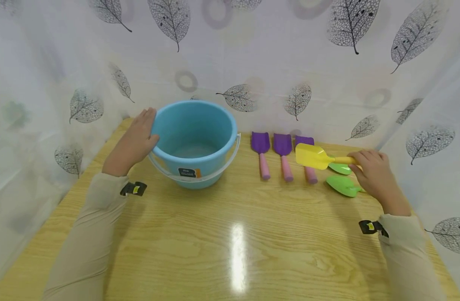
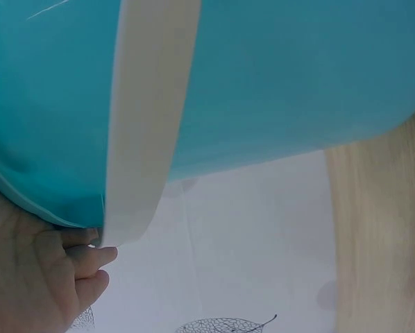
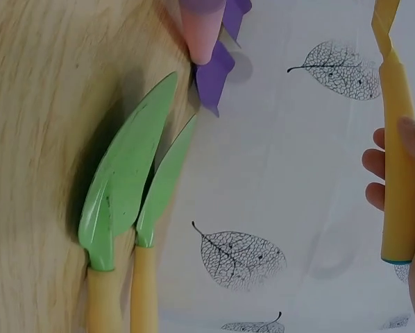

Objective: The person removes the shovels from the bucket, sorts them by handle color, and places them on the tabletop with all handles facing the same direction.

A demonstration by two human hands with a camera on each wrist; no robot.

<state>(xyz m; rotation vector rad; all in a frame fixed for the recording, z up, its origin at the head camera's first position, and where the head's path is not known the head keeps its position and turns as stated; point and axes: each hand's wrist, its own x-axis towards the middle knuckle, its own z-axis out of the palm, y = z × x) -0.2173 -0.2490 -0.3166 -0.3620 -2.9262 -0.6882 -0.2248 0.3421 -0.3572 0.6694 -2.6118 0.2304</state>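
A light blue bucket point(image 1: 194, 161) with a white handle point(image 2: 148, 118) stands upright at the back left of the wooden table. My left hand point(image 1: 134, 140) grips its rim on the left side; in the left wrist view the fingers bend at the rim near the handle's end. On the right, my right hand point(image 1: 374, 173) holds a yellow toy shovel point(image 1: 313, 156) by its handle, thumb and fingers around it. The shovel is raised above the table, its blade pointing left. Below it lie two green trowels point(image 3: 128, 166), partly hidden in the head view.
Several purple shovels with pink handles, one a purple shovel point(image 1: 261, 143), lie side by side between the bucket and the green trowels. A white curtain point(image 1: 222, 54) with leaf prints hangs along the back and sides of the table point(image 1: 200, 246).
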